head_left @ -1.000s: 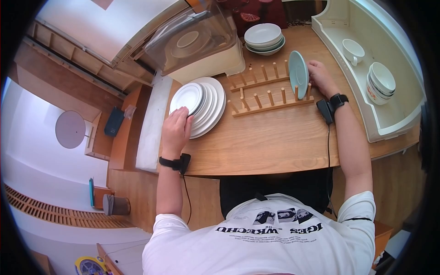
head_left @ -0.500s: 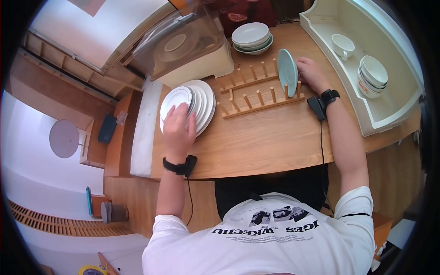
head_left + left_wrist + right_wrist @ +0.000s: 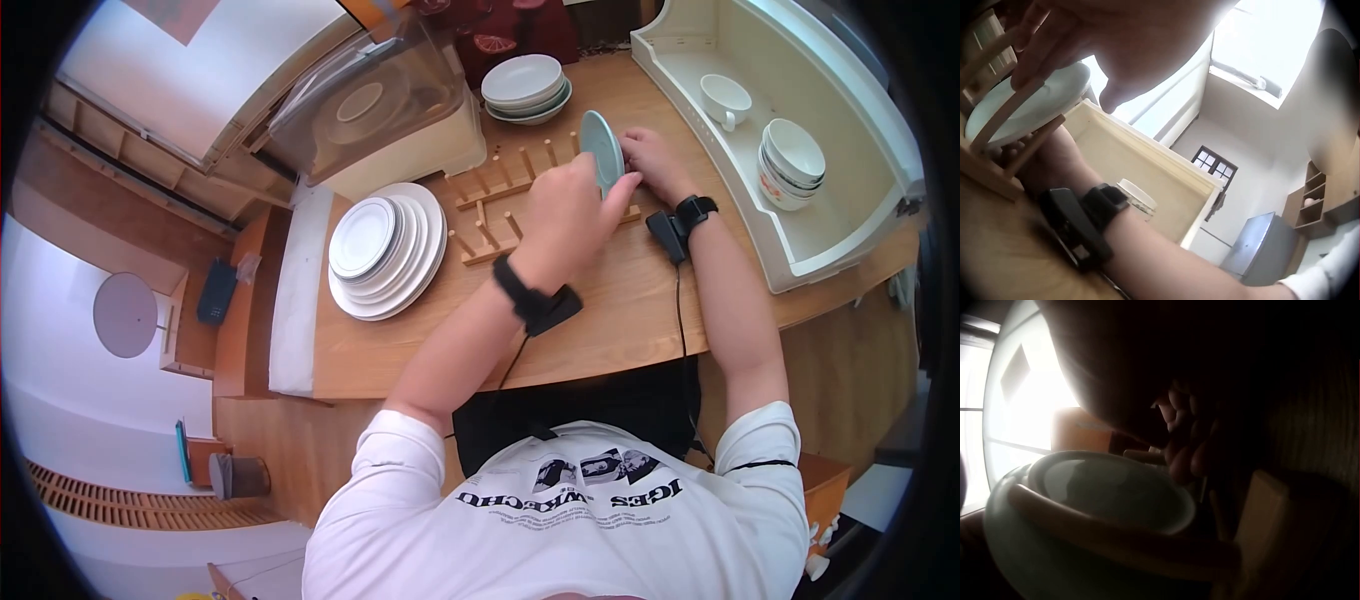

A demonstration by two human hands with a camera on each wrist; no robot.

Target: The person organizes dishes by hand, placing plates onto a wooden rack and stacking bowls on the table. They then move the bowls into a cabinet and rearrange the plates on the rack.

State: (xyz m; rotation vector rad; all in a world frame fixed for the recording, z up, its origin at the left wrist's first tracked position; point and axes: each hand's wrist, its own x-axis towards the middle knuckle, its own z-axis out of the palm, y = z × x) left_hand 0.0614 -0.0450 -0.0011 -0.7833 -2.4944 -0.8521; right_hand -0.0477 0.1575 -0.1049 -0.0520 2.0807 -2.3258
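Observation:
A pale green-blue plate [image 3: 603, 138] stands on edge among the pegs at the right end of a wooden dish rack [image 3: 492, 194]. My left hand [image 3: 566, 215] reaches over the rack to the plate's left side, thumb apart from the fingers. In the left wrist view its extended fingers overlap the plate [image 3: 1038, 103] and a peg. On the plate's right side is my right hand [image 3: 655, 165], its fingers loosely bent. The right wrist view, dark, shows these fingers beside the plate's underside [image 3: 1104, 487] with its raised foot ring.
A stack of white plates [image 3: 362, 240] sits left of the rack. Behind it are stacked bowls [image 3: 522, 78] and a lidded plastic box [image 3: 400, 150]. At right, a cream open-sided container [image 3: 760, 235] holds a cup [image 3: 724, 97] and stacked bowls [image 3: 795, 150].
My left hand has left the white plate stack and moved right across the rack to the green-blue plate. The right hand has stayed beside that plate, and the head view has shifted slightly.

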